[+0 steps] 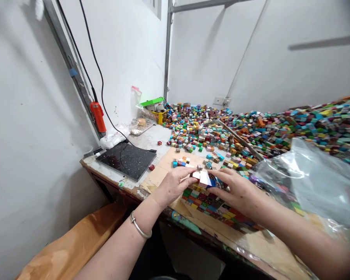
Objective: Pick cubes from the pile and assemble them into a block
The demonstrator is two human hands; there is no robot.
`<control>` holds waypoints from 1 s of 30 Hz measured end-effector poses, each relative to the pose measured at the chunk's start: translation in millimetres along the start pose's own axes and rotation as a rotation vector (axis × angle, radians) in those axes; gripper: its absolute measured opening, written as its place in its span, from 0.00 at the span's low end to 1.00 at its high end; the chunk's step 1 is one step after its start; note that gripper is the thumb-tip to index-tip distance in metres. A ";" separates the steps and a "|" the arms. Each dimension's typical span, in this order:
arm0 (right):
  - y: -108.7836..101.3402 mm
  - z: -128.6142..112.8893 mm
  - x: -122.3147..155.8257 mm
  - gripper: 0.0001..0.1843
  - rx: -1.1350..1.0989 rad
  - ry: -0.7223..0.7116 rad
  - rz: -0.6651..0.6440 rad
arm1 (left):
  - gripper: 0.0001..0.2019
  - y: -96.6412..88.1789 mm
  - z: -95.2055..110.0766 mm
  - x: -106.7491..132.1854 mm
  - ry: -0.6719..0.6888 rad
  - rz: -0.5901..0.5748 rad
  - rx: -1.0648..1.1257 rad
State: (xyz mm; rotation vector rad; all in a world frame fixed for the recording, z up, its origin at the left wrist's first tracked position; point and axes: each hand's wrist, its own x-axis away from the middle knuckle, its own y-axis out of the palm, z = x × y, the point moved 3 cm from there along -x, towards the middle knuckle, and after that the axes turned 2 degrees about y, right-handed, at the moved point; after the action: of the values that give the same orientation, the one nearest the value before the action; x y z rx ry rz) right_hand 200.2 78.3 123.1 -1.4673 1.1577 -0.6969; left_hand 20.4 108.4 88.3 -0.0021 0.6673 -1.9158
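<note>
My left hand (175,183) has its thumb and fingers pressed against the left side of a short row of white-topped small blocks (203,178). On the other side, my right hand (237,190) curves its thumb and fingers around the row's right end, where a dark blue block (211,181) shows. The row rests on or just above a stacked wall of multicoloured blocks (204,201); I cannot tell whether they touch. Behind my left fingers lies a small group of orange, white and blue blocks (181,161). Loose turquoise blocks (215,157) sit past my right fingers.
A big heap of coloured blocks (280,128) covers the back and right. A clear plastic bag (315,182) lies beside my right forearm. At left are a black speckled slab (125,160) and a hanging red electric screwdriver (98,117). Cardboard (160,171) covers the table's front.
</note>
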 end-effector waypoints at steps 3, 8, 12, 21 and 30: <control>2.7 0.9 1.8 0.24 0.023 -0.013 0.010 | 0.23 1.4 3.2 -0.4 0.003 0.006 -0.016; -2.9 5.3 13.6 0.34 0.069 0.038 0.174 | 0.24 -14.1 -14.8 4.9 -0.030 0.134 -0.097; -23.6 22.8 51.0 0.26 -0.027 0.175 0.349 | 0.23 -35.4 -58.0 19.6 -0.162 0.324 -0.214; -1.7 81.5 179.1 0.30 -0.430 1.055 0.371 | 0.20 -5.3 -100.3 44.7 -0.270 0.283 -0.318; 73.5 100.5 165.2 0.30 -0.129 0.865 0.212 | 0.20 -0.9 -101.5 46.0 -0.133 0.247 -0.429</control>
State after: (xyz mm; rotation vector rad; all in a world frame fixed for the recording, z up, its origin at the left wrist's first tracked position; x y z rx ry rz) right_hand 327.2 -30.5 1.3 -1.1210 2.0082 -1.1731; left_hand -30.7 115.1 -10.5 -0.3020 0.9301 -1.4942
